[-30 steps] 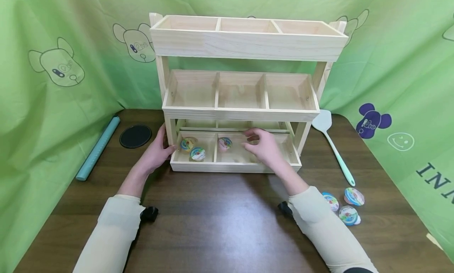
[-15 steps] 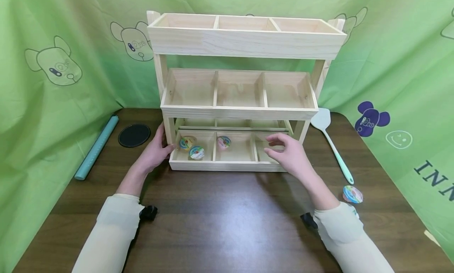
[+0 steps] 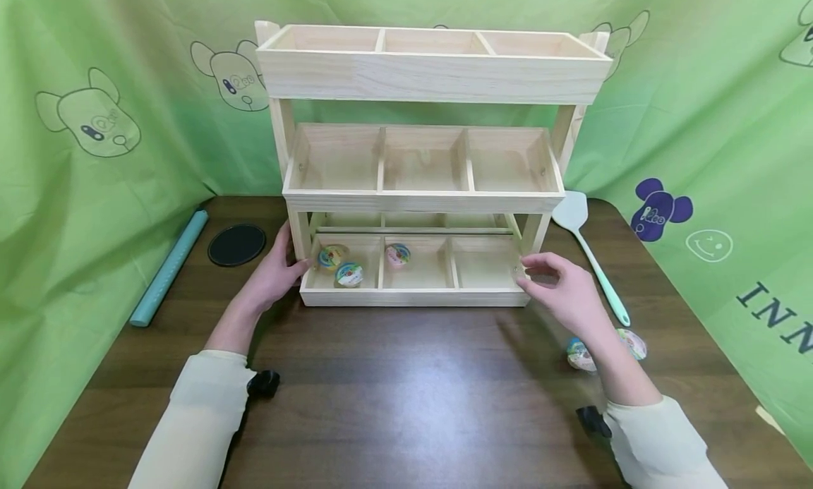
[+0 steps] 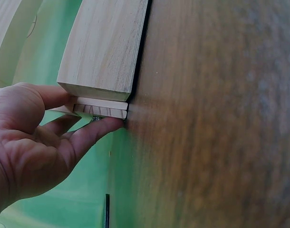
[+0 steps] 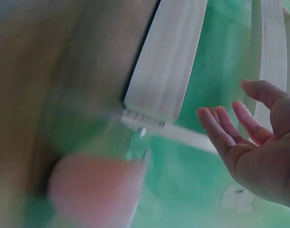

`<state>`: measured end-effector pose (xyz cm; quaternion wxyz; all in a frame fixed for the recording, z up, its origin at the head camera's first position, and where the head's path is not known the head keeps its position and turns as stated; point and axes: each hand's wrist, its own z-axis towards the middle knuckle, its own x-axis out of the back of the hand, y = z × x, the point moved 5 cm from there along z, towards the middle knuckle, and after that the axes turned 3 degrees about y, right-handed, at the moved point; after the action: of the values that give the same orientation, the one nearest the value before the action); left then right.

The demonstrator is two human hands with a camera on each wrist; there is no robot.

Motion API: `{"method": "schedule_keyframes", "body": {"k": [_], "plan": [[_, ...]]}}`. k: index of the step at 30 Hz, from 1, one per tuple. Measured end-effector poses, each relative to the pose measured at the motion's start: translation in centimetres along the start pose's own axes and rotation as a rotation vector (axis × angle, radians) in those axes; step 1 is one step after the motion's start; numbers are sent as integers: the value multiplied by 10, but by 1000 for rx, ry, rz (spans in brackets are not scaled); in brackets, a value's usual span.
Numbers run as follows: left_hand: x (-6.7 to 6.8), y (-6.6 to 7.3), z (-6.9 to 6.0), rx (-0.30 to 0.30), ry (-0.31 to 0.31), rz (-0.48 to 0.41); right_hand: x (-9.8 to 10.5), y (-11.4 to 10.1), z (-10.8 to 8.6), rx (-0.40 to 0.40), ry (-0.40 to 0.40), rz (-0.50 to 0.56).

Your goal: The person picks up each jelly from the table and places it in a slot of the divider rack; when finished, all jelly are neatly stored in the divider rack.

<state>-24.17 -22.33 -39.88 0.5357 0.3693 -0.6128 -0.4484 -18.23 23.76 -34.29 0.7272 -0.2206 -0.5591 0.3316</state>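
Observation:
A three-tier wooden shelf (image 3: 424, 202) stands on the table, each tier split into compartments. My left hand (image 3: 272, 272) grips its lower left end; the left wrist view shows thumb and fingers around the wooden edge. My right hand (image 3: 565, 291) is just off the lower right corner, fingers loosely bent and holding nothing, apart from the wood in the right wrist view. The bottom tray (image 3: 413, 299) has two small jelly cups (image 3: 348, 274) in its left compartment and a pink jelly cup (image 3: 398, 255) in the middle one. More jelly cups (image 3: 579, 355) lie beside my right forearm, partly hidden.
A pale green spatula (image 3: 600, 274) lies to the right of the shelf. Left of it are a black round disc (image 3: 236, 245) and a blue-green roll (image 3: 170, 267). Green printed cloth (image 3: 127, 192) hangs behind and at both sides of the brown table (image 3: 394, 404).
My right hand has moved right, from above the bottom tray's middle, across its right compartment, to outside the right corner. My left hand stays on the shelf's left end.

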Motion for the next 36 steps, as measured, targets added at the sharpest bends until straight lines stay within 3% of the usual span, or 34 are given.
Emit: {"method": "schedule_keyframes", "body": {"k": [23,36], "plan": [[0,0,-1,2,-2,-17,67,60,-49,-125,127,-191],[0,0,0,11,-4,-21,86,89,-69,-207,88,-315]]}}
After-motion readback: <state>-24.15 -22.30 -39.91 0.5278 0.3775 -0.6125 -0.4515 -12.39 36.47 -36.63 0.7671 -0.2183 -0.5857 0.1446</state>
